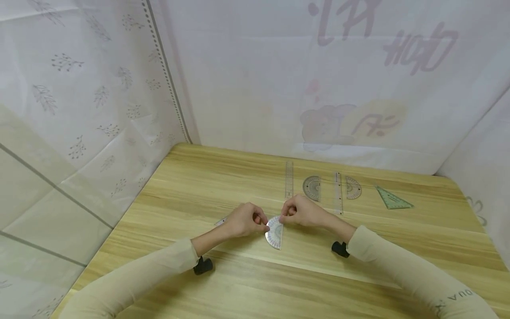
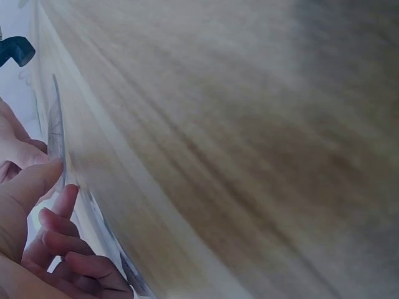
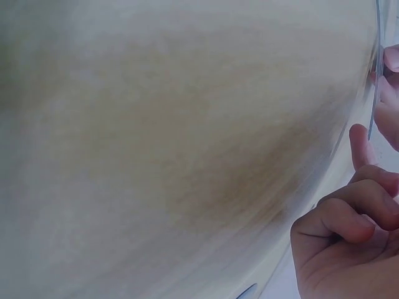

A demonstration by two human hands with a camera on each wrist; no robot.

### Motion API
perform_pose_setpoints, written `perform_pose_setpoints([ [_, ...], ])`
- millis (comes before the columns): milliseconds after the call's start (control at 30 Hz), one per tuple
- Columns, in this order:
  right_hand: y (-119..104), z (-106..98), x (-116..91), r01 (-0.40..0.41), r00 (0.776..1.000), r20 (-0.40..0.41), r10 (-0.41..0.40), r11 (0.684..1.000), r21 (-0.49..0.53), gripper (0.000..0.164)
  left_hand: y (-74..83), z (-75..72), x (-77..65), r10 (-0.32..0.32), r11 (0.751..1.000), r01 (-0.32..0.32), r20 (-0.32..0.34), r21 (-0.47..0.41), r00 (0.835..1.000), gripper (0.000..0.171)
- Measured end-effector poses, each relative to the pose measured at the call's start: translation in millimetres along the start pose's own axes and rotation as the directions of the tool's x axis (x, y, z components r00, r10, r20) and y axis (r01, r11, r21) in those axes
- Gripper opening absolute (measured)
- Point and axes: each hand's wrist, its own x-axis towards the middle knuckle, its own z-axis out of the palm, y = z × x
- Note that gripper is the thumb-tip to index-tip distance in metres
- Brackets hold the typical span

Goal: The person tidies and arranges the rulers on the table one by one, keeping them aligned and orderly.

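Note:
A clear half-round protractor is held between both hands over the wooden table, its straight edge facing right. My left hand pinches its curved left edge between thumb and index finger. At its upper right corner, my right hand grips it with fingertips, the other fingers curled in. The left wrist view shows the protractor almost edge-on at the left thumb. Only a thin edge of the protractor appears in the right wrist view, beside the right fingers. Partly hidden behind the left hand lies a clear strip.
Along the back of the wooden table lie a clear ruler, a grey protractor, another ruler, a second clear protractor and a green set square. Printed curtains hang behind and beside the table.

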Motion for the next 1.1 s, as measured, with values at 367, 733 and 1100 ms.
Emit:
perform_pose_setpoints([
  [367,-0.8,-0.8,-0.1,0.005,1.0,0.007,-0.005,1.0,-0.012,0.009,-4.2,1.4,-3.5,0.035,0.999,-0.036,-0.032,-0.034,0.999,0.009],
  [733,-4.1,0.3,1.8,-0.023,1.0,-0.002,0.023,0.998,-0.053,0.009,-8.0,2.4,-3.0,0.061,0.998,-0.061,-0.046,-0.015,0.997,0.009],
  [1100,-5.1,-0.2,1.3,-0.022,1.0,-0.018,0.019,0.982,-0.189,0.012,-2.1,1.9,-1.2,0.071,0.995,-0.068,-0.048,0.069,0.996,0.01],
])
